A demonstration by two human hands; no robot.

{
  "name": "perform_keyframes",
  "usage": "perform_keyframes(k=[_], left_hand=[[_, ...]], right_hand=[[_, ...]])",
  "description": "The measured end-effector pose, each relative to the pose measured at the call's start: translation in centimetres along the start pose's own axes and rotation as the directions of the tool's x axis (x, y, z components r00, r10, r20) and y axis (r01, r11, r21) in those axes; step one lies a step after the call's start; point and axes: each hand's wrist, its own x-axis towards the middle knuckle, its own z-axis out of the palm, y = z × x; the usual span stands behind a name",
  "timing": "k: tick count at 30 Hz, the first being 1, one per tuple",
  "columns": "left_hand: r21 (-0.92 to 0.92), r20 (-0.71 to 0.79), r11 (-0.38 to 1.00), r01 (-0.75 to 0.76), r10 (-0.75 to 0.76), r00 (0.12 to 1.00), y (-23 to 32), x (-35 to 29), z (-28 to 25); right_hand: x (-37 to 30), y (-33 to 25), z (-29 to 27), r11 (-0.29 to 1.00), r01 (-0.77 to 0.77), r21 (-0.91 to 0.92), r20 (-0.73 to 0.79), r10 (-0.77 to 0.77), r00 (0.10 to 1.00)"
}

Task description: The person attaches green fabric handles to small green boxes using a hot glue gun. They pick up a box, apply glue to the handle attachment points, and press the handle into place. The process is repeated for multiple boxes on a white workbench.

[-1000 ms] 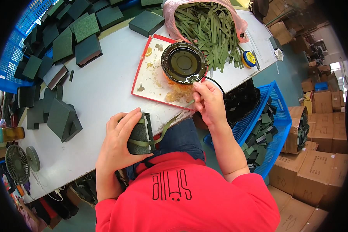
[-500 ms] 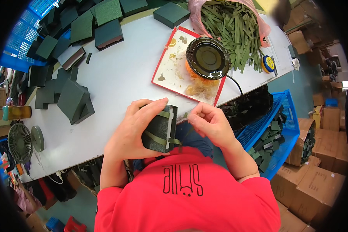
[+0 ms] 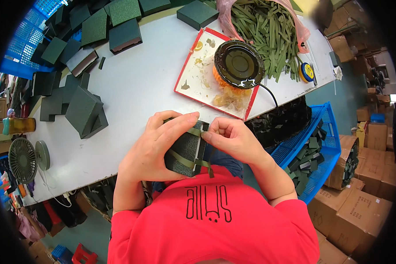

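Observation:
My left hand (image 3: 145, 147) is wrapped round a small dark green box (image 3: 185, 149), holding it tilted at the table's near edge. Two olive-green ribbons cross the box; the loose end of the lower ribbon (image 3: 201, 163) sticks out past its right side. At the upper right edge of the box, my right hand (image 3: 233, 137) pinches the end of the upper ribbon, thumb against forefinger. That ribbon end is mostly covered by the fingertips.
Beyond my hands, a round black pot (image 3: 239, 64) of shiny liquid stands on a red-edged board (image 3: 192, 83). A pink bag (image 3: 226, 20) holds many green ribbons. Green boxes (image 3: 86, 112) pile up at left, near a small fan (image 3: 23, 160). A blue crate (image 3: 323, 165) stands right.
My right hand has moved left, bringing the upper ribbon's end from off the box against its edge. My left hand still holds the box, slightly shifted right.

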Motion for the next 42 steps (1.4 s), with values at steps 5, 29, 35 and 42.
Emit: perform_keyframes(k=[5,29,35,42], left_hand=[[0.012,0.020,1.000,0.014,-0.015,1.000,0.3,0.2,-0.2],[0.135,0.031,0.991,-0.003,-0.001,1.000,0.0,-0.1,-0.3],[0.181,0.036,0.983,-0.030,0.024,0.999,0.2,0.0,-0.2],[0.212,0.112,0.976,-0.041,0.017,0.994,1.2,0.3,-0.2]], right_hand=[[0.0,-0.5,0.0,1.000,-0.011,0.020,0.017,0.011,1.000],[-0.4,1.1,-0.6,0.980,0.182,-0.084,-0.331,-0.199,0.922],[-0.3,1.9,0.3,0.975,0.216,-0.058,-0.292,-0.224,0.930],[-0.1,1.0,1.1,0.958,0.094,-0.272,-0.165,-0.143,0.976]])
